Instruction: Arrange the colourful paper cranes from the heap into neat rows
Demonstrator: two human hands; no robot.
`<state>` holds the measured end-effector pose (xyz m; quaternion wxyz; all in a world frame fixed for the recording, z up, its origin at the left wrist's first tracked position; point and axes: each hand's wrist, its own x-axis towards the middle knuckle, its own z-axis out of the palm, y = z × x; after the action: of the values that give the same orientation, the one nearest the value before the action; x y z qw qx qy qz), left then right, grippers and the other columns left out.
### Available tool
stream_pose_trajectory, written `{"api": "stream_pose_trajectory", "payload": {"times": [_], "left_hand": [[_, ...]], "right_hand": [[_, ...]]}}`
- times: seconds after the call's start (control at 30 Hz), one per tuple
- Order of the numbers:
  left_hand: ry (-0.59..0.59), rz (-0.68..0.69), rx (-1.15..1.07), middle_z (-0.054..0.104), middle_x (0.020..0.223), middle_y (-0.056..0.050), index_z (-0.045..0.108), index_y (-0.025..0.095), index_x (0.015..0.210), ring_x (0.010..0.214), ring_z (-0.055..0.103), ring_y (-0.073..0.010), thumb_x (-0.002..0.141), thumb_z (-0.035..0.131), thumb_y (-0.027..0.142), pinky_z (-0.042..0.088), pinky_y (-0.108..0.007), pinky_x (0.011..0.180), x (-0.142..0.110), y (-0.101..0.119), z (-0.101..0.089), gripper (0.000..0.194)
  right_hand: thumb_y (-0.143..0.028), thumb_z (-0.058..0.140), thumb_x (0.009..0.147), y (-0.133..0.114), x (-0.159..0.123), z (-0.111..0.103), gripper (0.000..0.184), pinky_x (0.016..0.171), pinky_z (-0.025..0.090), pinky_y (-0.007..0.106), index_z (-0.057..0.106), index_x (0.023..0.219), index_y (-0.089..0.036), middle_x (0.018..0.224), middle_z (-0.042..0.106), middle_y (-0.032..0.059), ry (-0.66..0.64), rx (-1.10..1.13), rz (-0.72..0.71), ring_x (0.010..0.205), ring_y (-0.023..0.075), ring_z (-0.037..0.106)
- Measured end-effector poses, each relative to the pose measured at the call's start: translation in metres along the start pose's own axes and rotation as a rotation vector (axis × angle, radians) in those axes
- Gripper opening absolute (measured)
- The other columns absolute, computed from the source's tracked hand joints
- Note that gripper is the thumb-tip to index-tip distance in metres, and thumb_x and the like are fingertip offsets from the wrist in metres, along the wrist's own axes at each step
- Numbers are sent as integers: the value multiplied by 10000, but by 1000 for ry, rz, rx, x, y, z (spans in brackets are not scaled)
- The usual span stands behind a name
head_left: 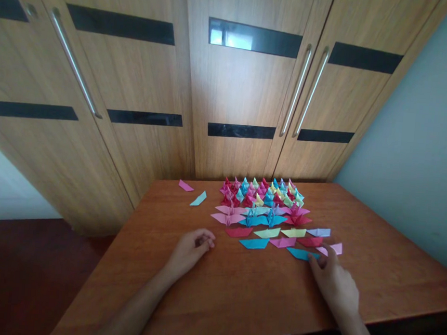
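Observation:
My left hand rests on the table with its fingers loosely curled; nothing shows in them. On the right, my right hand has its thumb and index finger at the right end of a blue folded paper strip, which lies flat. A light pink folded strip lies just behind those fingers, partly covered. More flat folded strips form short rows, among them a blue strip, a magenta strip and a red strip. Behind them stand paper cranes, including a pink crane with spread wings.
Many smaller folded cranes crowd the back of the wooden table. A pink strip and a pale green strip lie apart at the back left. A wooden wardrobe stands behind the table, with a wall at right.

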<state>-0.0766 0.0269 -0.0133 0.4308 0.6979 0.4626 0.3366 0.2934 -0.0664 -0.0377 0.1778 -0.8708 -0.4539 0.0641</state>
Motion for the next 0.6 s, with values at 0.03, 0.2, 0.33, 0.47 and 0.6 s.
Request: {"api": "stream_pose_trajectory", "payload": {"times": [0.03, 0.2, 0.33, 0.47, 0.6], "left_hand": [[-1, -1, 11, 657, 742, -20, 623, 171, 855, 677, 595, -151, 731, 481, 198, 443, -244, 648, -1, 1, 1, 190], [-15, 2, 22, 655, 755, -27, 628, 168, 855, 694, 593, -154, 732, 489, 206, 445, -242, 659, -3, 5, 2, 189], [-18, 6, 9, 650, 744, -22, 630, 170, 850, 691, 588, -150, 735, 498, 206, 444, -244, 669, -3, 5, 1, 179], [-18, 7, 5, 653, 748, -22, 630, 175, 847, 691, 589, -153, 742, 495, 199, 444, -249, 668, -4, 4, 2, 173], [-13, 17, 13, 658, 743, -20, 632, 179, 847, 689, 595, -157, 746, 487, 195, 443, -252, 661, -4, 3, 2, 177]], "right_hand": [[-581, 337, 842, -2, -1, 0, 586, 627, 464, 389, 417, 1299, -224, 803, 683, 108, -10, -50, 6, 733, 311, 662], [-570, 289, 866, -6, 1, -1, 560, 638, 475, 400, 418, 1295, -233, 848, 681, 121, -35, -145, -13, 729, 301, 661], [-570, 309, 862, -1, 8, -1, 565, 645, 476, 390, 445, 1287, -222, 819, 684, 125, -30, -146, -42, 726, 294, 662], [-589, 338, 845, 3, 13, 1, 587, 616, 470, 381, 455, 1290, -226, 806, 688, 127, -7, -136, -63, 726, 303, 661], [-573, 365, 842, 6, 13, 2, 585, 596, 460, 361, 467, 1292, -214, 786, 689, 119, 35, -127, -82, 696, 290, 658]]}}
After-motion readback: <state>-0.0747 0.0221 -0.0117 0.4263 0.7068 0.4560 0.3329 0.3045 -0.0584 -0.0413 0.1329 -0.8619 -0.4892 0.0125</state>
